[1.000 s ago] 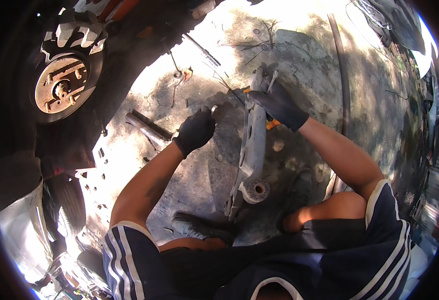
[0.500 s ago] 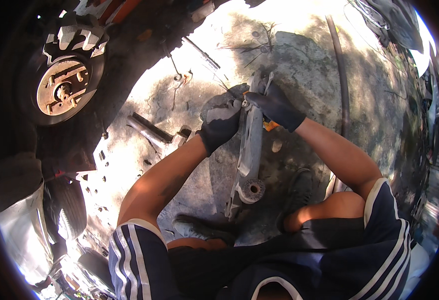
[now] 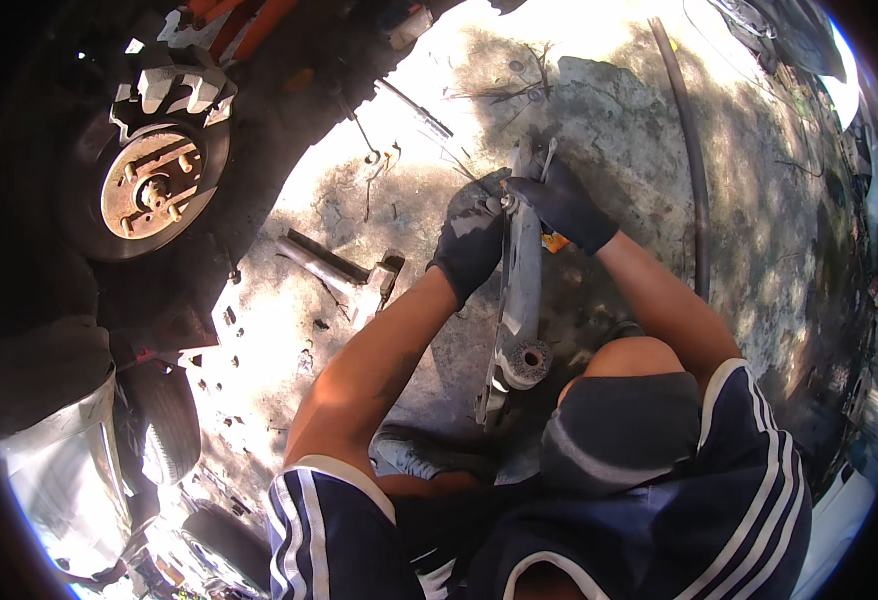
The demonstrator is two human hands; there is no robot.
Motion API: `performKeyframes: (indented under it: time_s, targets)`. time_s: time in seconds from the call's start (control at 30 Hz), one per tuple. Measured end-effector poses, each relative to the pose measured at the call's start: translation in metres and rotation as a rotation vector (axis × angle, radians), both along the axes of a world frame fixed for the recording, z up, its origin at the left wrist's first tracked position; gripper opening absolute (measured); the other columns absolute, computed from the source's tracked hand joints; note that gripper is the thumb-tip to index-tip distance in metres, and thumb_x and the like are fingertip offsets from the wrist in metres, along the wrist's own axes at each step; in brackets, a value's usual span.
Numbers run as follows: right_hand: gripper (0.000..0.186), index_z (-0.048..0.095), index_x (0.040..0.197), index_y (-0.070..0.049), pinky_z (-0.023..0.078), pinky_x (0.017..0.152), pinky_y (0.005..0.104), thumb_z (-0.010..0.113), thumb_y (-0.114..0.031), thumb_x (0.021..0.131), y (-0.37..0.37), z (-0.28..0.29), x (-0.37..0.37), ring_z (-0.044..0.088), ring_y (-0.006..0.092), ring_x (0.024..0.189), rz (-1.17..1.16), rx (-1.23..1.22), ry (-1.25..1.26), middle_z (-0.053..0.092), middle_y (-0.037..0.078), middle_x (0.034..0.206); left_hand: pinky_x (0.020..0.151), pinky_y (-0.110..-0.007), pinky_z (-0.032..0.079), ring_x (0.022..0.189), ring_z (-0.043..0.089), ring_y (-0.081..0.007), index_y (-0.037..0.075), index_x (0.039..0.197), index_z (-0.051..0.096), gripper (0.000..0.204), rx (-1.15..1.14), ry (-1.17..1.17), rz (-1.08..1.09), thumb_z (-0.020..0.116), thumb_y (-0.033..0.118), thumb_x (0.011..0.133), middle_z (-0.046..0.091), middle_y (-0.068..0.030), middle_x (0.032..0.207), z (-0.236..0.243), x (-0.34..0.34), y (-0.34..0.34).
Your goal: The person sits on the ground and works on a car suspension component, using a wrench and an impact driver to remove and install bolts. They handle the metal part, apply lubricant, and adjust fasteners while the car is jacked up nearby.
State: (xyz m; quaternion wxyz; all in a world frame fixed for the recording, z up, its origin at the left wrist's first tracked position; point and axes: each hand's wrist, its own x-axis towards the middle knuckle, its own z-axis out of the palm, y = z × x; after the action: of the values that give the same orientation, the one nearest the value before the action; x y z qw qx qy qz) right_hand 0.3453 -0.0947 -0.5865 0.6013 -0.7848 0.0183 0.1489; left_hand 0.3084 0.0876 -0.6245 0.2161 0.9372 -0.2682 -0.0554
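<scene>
A long grey metal suspension control arm (image 3: 522, 285) lies lengthwise in front of me, its round bushing (image 3: 531, 358) at the near end. Black gloves cover both hands. My left hand (image 3: 471, 232) is closed at the left side of the arm's far end, its fingertips against a small bolt-like fitting. My right hand (image 3: 567, 208) is closed on the other side, thumb reaching across to that fitting. A slim silver wrench (image 3: 551, 152) sticks up between its thumb and fingers; the rest of it is hidden.
A hammer (image 3: 329, 268) lies on the concrete left of my left arm. Beyond it are a thin metal rod (image 3: 414, 107) and a long dark pipe (image 3: 694, 170) on the right. At far left is a car's exposed brake disc (image 3: 159, 190) with its caliper (image 3: 177, 90). An orange piece (image 3: 556, 242) lies beside my right wrist.
The view has shifted, so the surroundings sit further right. My right knee has come up beside the bushing. Both hands stay at the control arm's far end.
</scene>
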Motion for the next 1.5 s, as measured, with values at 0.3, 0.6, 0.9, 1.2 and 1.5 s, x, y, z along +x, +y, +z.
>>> performKeyframes:
  time_s: [0.3, 0.6, 0.9, 1.2, 1.5]
  targets:
    - [0.033, 0.058, 0.108, 0.001, 0.048, 0.073, 0.0314, 0.068, -0.023, 0.088, 0.002, 0.021, -0.001, 0.059, 0.0124, 0.08, 0.027, -0.021, 0.012, 0.063, 0.007, 0.087, 0.065, -0.039, 0.049, 0.078, 0.064, -0.0322, 0.004, 0.094, 0.058, 0.03, -0.118, 0.318, 0.295, 0.037, 0.023, 0.103, 0.065, -0.015, 0.089, 0.033, -0.009, -0.014]
    - [0.036, 0.051, 0.074, -0.009, 0.04, 0.056, 0.0312, 0.07, -0.037, 0.088, 0.001, 0.016, 0.016, 0.046, 0.0127, 0.056, -0.372, 0.199, -0.089, 0.046, -0.002, 0.063, 0.072, -0.04, 0.053, 0.085, 0.065, -0.036, -0.012, 0.122, 0.045, 0.038, -0.063, 0.357, 0.091, 0.052, 0.011, 0.093, 0.063, -0.0243, 0.101, 0.014, -0.004, -0.012]
    - [0.047, 0.043, 0.061, -0.02, 0.023, 0.042, 0.0274, 0.057, -0.049, 0.095, 0.019, 0.007, 0.027, 0.028, 0.0077, 0.042, -0.781, 0.771, 0.178, 0.032, -0.006, 0.052, 0.08, -0.041, 0.053, 0.099, 0.064, -0.0379, 0.002, 0.134, 0.043, 0.056, -0.183, 0.339, -0.03, 0.065, 0.021, 0.086, 0.063, -0.0214, 0.111, 0.001, -0.004, 0.008]
    - [0.049, 0.049, 0.06, -0.015, 0.031, 0.044, 0.0303, 0.052, -0.048, 0.097, 0.018, -0.003, 0.025, 0.037, 0.0117, 0.041, -0.9, 0.733, 0.174, 0.039, -0.003, 0.049, 0.063, -0.046, 0.054, 0.078, 0.067, -0.0408, -0.004, 0.114, 0.044, 0.044, -0.181, 0.261, -0.039, 0.065, 0.021, 0.086, 0.068, -0.0227, 0.088, 0.008, -0.007, -0.001]
    - [0.047, 0.054, 0.058, 0.001, 0.036, 0.049, 0.0343, 0.075, -0.032, 0.082, 0.029, 0.0, 0.017, 0.041, 0.006, 0.053, -0.643, -0.145, -0.206, 0.049, 0.002, 0.05, 0.058, -0.045, 0.053, 0.069, 0.066, -0.0409, -0.01, 0.116, 0.038, 0.057, -0.195, 0.365, 0.075, 0.069, 0.025, 0.082, 0.064, -0.0256, 0.078, 0.015, -0.026, -0.011]
